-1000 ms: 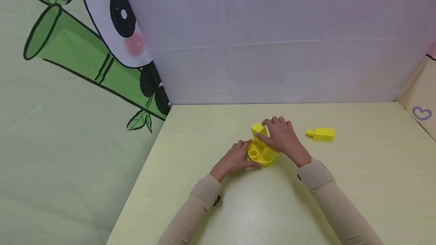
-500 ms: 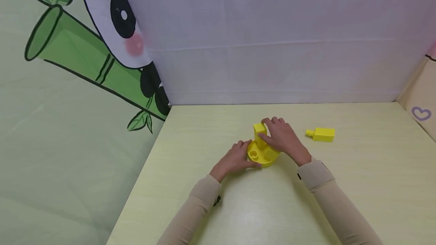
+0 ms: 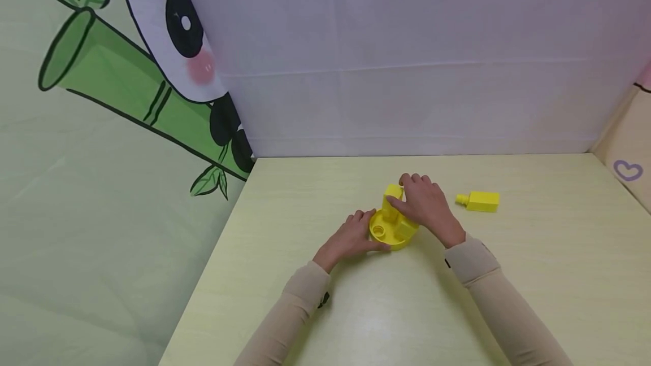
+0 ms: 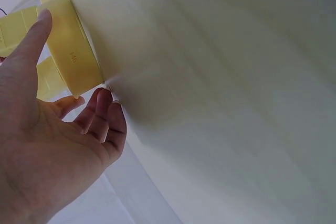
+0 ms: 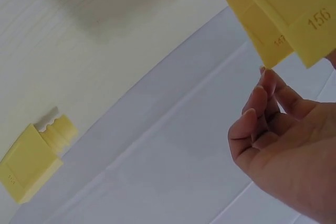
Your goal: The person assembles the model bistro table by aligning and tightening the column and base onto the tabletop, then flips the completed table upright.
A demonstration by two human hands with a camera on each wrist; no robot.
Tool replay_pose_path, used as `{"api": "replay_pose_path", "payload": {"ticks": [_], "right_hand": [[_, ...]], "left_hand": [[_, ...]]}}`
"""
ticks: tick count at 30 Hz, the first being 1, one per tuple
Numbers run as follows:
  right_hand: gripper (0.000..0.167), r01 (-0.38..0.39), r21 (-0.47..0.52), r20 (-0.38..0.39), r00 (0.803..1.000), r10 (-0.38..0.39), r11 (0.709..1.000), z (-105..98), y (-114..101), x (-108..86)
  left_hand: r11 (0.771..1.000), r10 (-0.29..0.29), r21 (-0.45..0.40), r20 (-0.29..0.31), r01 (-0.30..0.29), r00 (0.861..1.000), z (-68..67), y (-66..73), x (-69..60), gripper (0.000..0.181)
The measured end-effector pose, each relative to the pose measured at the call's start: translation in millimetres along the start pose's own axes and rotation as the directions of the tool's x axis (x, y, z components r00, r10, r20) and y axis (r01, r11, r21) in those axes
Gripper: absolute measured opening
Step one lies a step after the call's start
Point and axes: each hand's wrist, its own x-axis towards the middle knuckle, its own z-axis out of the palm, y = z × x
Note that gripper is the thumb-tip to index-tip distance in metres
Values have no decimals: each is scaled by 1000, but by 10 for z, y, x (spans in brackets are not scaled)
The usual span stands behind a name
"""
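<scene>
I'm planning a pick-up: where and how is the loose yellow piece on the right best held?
I'd pinch the loose yellow piece by its boxy body, across the long sides, from above, likely with the right hand: it lies flat, nothing covers it, and its narrow neck points left.

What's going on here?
A person is working on a yellow assembly. The left grip holds the round yellow base by its side, while the right grip pinches an upright yellow block over it; I can't tell whether that one is fully seated. A second block stands beside it, and one round socket has no block in it. A loose threaded block lies on the table.
</scene>
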Motion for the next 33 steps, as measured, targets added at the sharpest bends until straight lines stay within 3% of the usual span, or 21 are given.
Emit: {"api": "replay_pose_path", "payload": {"ticks": [7, 13, 20, 33], "right_hand": [[47, -17, -30, 23, 1000, 18, 999, -33, 11, -24], [51, 38, 0, 54, 998, -38, 999, -55, 49, -51], [49, 7, -17, 43, 999, -6, 1000, -75, 63, -87], [44, 63, -56, 52, 997, -60, 996, -76, 8, -121]], "left_hand": [[1000, 0, -9, -1, 0, 1000, -8, 12, -3, 101], [1000, -5, -9, 1, 5, 1000, -7, 10, -3, 101], [1000, -5, 3, 5, 5, 1000, -12, 7, -5, 101], [1000, 4, 0, 6, -4, 1000, 7, 1, 5, 101]]}}
